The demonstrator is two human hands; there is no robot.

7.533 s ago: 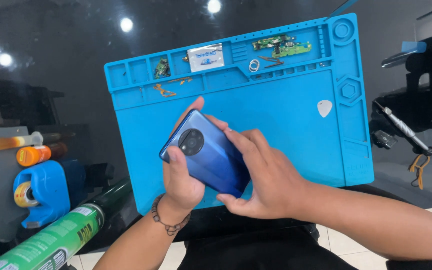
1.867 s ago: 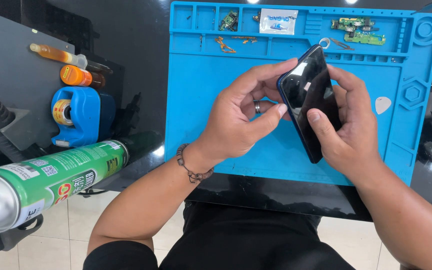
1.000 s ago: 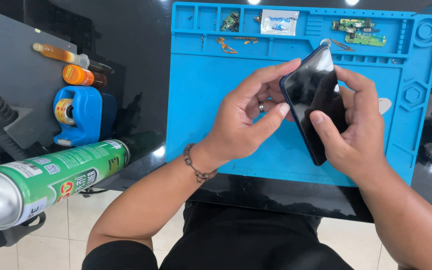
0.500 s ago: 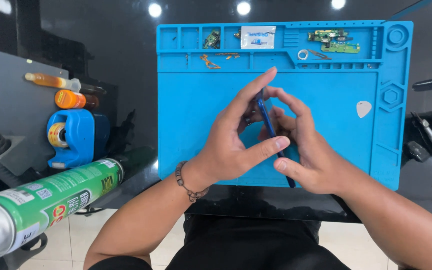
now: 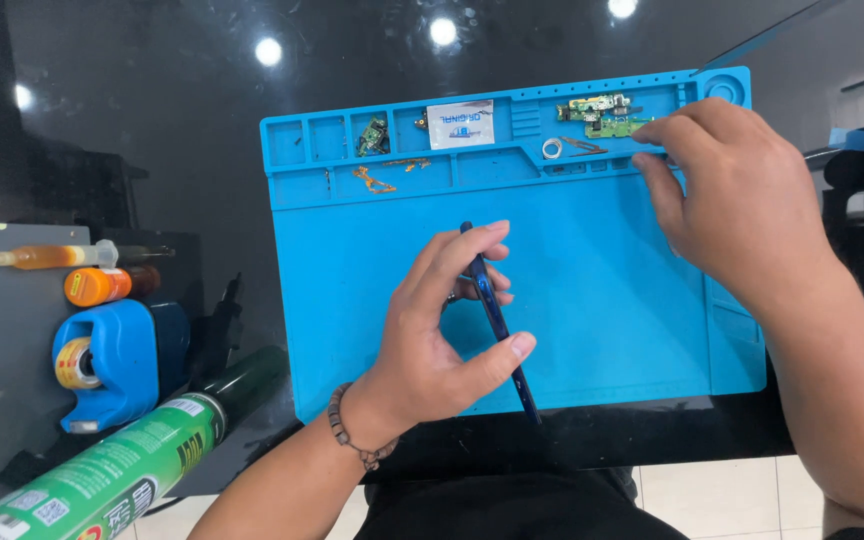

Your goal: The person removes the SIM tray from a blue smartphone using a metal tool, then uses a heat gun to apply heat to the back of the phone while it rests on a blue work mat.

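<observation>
- Over the near half of the blue work mat (image 5: 592, 300), the left hand (image 5: 432, 340) holds a dark blue phone (image 5: 497, 320) edge-on to the camera, so it shows only as a thin strip; thumb and fingers are curled closed around its middle, one end sticking up past the fingertips, the other reaching down past the mat's near edge.
- Well apart from it, the right hand (image 5: 732, 190) hovers at the mat's far right corner, fingers loosely bent and pointing down, fingertips just beside the small green circuit boards (image 5: 607, 115) in the tray compartments; whether it grips anything I cannot tell.
- One phone, two hands, one beaded bracelet (image 5: 352, 445) on the left wrist.
- Along the mat's far rim lie one small metal ring (image 5: 552, 149), one white label-like card (image 5: 460, 124), another small green board (image 5: 373, 136) and an orange flex strip (image 5: 372, 181).
- Left of the mat, on the dark glossy table (image 5: 152, 120), stand one blue tape dispenser (image 5: 107, 365), one orange-capped bottle (image 5: 102, 285) and one syringe-like tube of amber liquid (image 5: 62, 256).
- One green spray can (image 5: 112, 480) lies at the lower left, its end cut off by the frame.
- Both faces of the phone are hidden; dark equipment at the right edge is cut off and hard to make out.
</observation>
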